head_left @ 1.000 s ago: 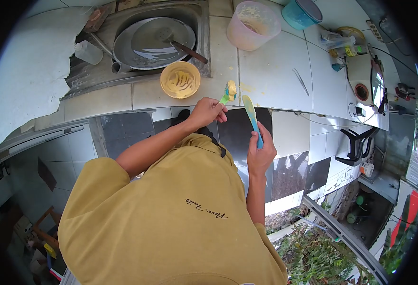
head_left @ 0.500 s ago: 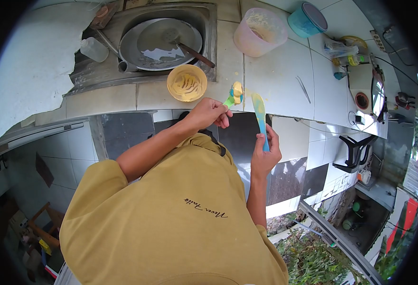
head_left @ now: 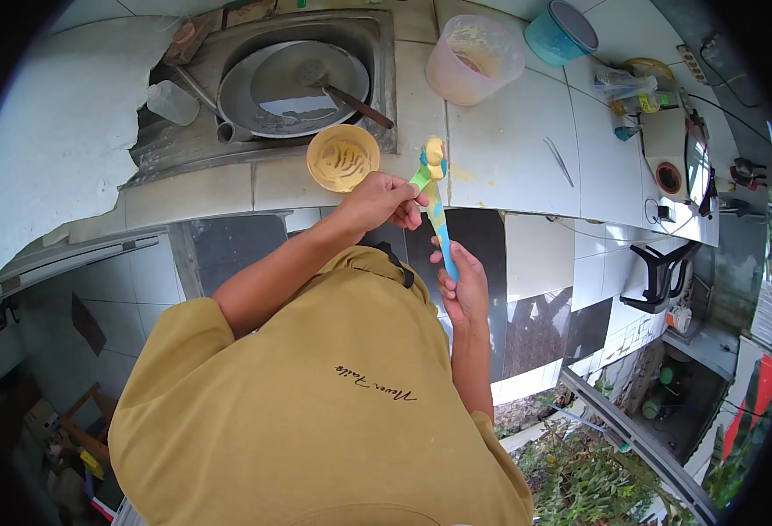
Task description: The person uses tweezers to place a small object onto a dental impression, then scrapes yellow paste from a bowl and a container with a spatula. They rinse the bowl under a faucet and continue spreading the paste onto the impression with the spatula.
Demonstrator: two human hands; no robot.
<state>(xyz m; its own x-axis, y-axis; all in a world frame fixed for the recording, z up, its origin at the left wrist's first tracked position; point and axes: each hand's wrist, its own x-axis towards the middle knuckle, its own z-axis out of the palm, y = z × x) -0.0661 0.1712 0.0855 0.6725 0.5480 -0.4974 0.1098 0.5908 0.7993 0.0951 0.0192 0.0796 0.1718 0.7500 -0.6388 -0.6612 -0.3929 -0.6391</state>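
My left hand (head_left: 384, 202) pinches the green handle of a small utensil (head_left: 420, 179) over the counter's front edge. Its bluish head carries a lump of thick yellow paste (head_left: 436, 155). In my right hand (head_left: 465, 285) is a light blue spatula (head_left: 441, 230), its blade smeared yellow. The blade's upper end lies against or just behind the utensil's head; contact is hard to tell. Left of my hands, near the edge, stands a yellow bowl (head_left: 314, 175) with streaks of paste inside.
Behind the bowl, a sink (head_left: 384, 53) holds a metal basin (head_left: 232, 105) with water and a wooden-handled skimmer (head_left: 359, 107). A smeared pink tub (head_left: 465, 83), a lidded teal container (head_left: 551, 39) and metal tongs (head_left: 559, 161) are on the tiled counter (head_left: 508, 140).
My right hand has moved left with the spatula, bringing its blade to the green-handled utensil. The paste lump now sits higher on the utensil's head. My left hand has barely moved.
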